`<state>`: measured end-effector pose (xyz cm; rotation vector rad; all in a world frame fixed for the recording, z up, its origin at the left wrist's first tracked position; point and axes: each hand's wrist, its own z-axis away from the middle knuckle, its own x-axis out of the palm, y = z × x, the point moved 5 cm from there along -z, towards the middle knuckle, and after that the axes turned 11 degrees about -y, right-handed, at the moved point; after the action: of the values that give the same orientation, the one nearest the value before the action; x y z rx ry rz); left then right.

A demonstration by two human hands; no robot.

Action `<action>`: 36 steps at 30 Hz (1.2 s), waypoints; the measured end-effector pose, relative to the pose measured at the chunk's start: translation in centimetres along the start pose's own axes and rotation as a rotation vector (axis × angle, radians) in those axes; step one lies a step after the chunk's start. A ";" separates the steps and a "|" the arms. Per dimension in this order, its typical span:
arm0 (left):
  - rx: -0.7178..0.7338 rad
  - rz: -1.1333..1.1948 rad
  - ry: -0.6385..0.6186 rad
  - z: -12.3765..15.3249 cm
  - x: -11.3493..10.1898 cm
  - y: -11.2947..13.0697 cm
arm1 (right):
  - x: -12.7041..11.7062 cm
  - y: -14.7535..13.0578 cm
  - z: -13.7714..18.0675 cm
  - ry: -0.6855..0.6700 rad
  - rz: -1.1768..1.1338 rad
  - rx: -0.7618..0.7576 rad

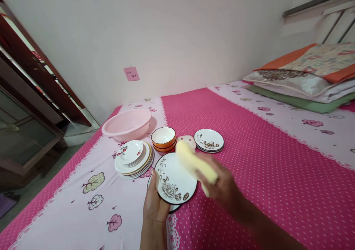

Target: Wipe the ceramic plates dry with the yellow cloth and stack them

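Observation:
My left hand (155, 202) grips a white plate (177, 176) with a dark rim and brown flower print, thumb at its left edge. The plate is held tilted toward me, over another dark-rimmed plate (175, 208) that mostly hides beneath it. My right hand (219, 179) is closed around a pale yellow cloth (194, 161), blurred by motion, at the plate's upper right edge. Just behind the held plate stand stacked orange bowls (164, 141) with white insides. A small stack of matching flower plates (209, 139) lies to the right of them.
A stack of white plates (129, 153) sits left, before a pink basin (127, 124). Partly hidden behind the cloth is a pink dotted dish (187, 141). Everything rests on a pink and white bedspread (266, 161). Folded bedding (302, 83) lies far right, against the wall.

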<state>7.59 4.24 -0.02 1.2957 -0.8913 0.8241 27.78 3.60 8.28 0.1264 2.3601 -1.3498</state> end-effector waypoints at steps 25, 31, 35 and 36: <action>-0.094 0.093 -0.026 0.6 2.3 -4.9 | 4.6 2.9 -0.2 -0.381 0.606 -0.166; 0.056 0.033 0.143 0.9 2.0 -2.9 | 5.1 2.1 0.7 -0.390 0.458 -0.109; 0.042 0.054 0.145 1.3 1.9 -2.3 | 6.2 -0.5 1.7 -0.507 0.290 -0.093; -0.013 0.068 0.110 1.4 2.0 -2.4 | 6.6 -1.0 2.0 -0.527 0.250 -0.096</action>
<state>10.48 2.67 0.84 1.2020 -0.8550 0.9323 22.16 0.57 5.61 0.0296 1.8886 -0.9997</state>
